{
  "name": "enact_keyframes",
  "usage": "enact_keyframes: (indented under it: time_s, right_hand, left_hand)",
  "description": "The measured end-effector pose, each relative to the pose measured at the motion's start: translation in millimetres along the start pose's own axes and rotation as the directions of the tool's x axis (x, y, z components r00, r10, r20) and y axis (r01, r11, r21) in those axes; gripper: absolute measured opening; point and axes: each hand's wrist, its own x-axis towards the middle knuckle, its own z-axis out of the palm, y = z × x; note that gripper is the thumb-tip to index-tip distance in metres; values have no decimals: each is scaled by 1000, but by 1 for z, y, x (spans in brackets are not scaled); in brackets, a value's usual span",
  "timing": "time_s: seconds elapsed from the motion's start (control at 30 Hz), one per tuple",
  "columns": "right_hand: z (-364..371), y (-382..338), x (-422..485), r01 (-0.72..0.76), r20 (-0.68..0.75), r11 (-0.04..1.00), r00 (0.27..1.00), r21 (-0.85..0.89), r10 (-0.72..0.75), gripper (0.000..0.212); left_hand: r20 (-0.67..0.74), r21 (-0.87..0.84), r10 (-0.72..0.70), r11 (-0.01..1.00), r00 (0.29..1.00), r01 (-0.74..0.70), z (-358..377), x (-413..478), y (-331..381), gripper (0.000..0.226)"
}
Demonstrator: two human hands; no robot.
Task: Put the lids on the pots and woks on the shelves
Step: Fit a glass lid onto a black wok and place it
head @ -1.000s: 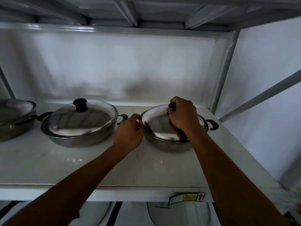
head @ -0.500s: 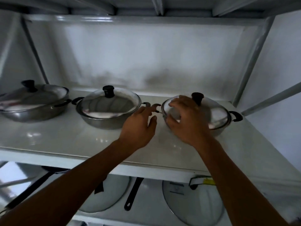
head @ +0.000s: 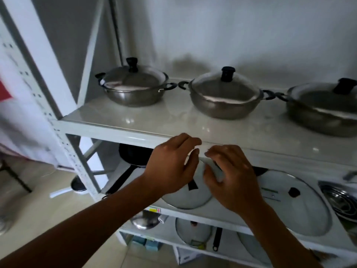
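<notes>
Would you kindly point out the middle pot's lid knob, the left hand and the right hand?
middle pot's lid knob (head: 228,74): head view, black knob's side.
left hand (head: 171,165): head view, back of hand.
right hand (head: 234,176): head view, back of hand.

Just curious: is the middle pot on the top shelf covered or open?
Covered. The middle pot wears a domed lid, its black knob upright.

a white metal shelving rack with perforated uprights stands against a plain pale wall. the floor is glossy beige tile. the light is dim and grey, throwing soft shadows on the wall.
</notes>
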Motion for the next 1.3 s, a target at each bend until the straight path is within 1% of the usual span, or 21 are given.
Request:
enact_keyframes:
  time_s: [0.07,0.1,0.17,0.23,0.33,0.47,0.5,0.57,0.63,0.7,0.8,0.83,0.9,0.97,1.0,1.07,1.1,1.17,1.3]
  right_hand:
    - [34,-21,-15,17,4,999,1000,38,-17,20]
    - [52,-28,-23,0,27,999,1000,49,-2,19]
    - [85,-29,-40,-60,109,998,992,37,55,21]
    - [122,-21,-55,-139,212,990,968,5,135,23]
    - [173,7,-73,-251,326,961,905,-112,274,29]
    - [234,45,-84,-299,409,919,828,-258,384,37]
    - [248,54,-86,-300,424,909,811,-289,403,38]
    - [274,70,-90,-255,449,888,788,-384,421,41]
    - [294,84,-92,-229,462,854,760,-467,457,44]
    - [309,95,-97,-273,452,827,732,-492,511,44]
    - [321,105,-101,-386,391,785,707,-485,589,41]
    - [323,107,-101,-414,381,772,694,-483,611,40]
    - [321,107,-100,-485,367,742,657,-462,658,39]
    - [313,100,-99,-544,341,714,634,-440,694,37]
    - [307,93,-100,-550,327,707,635,-445,700,36]
    - [294,78,-106,-540,312,703,643,-462,699,32]
    - [286,71,-111,-540,314,706,645,-458,697,31]
    - [271,54,-120,-557,336,703,624,-443,706,33]
    - [243,31,-122,-591,338,696,611,-407,716,29]
  left_hand:
    - [25,-10,-20,1000,999,20,-11,-34,-30,21]
    - [51,-4,-42,999,998,42,-13,-50,-46,19]
    - [115,41,-108,994,988,104,-8,-77,-77,17]
    - [175,117,-198,977,964,179,2,-101,-111,17]
    - [231,234,-306,939,924,252,26,-120,-160,21]
    - [254,365,-357,896,899,252,67,-130,-215,25]
    - [261,396,-364,885,894,245,79,-133,-227,26]
    - [284,453,-387,861,877,233,100,-139,-246,31]
    - [322,506,-441,828,838,241,116,-145,-263,39]
    - [332,540,-500,796,800,274,127,-153,-279,45]
    - [322,598,-556,747,767,291,133,-161,-300,49]
    - [325,621,-583,725,745,296,133,-164,-307,51]
    - [324,656,-661,673,676,343,131,-171,-318,55]
    - [315,653,-742,622,592,432,126,-172,-329,53]
    - [324,640,-764,612,559,465,125,-172,-337,49]
    - [382,598,-771,626,509,500,126,-173,-351,42]
    - [410,572,-767,638,493,516,127,-173,-356,42]
    - [449,512,-753,658,480,553,127,-173,-362,43]
    - [475,394,-724,683,500,615,122,-175,-365,37]
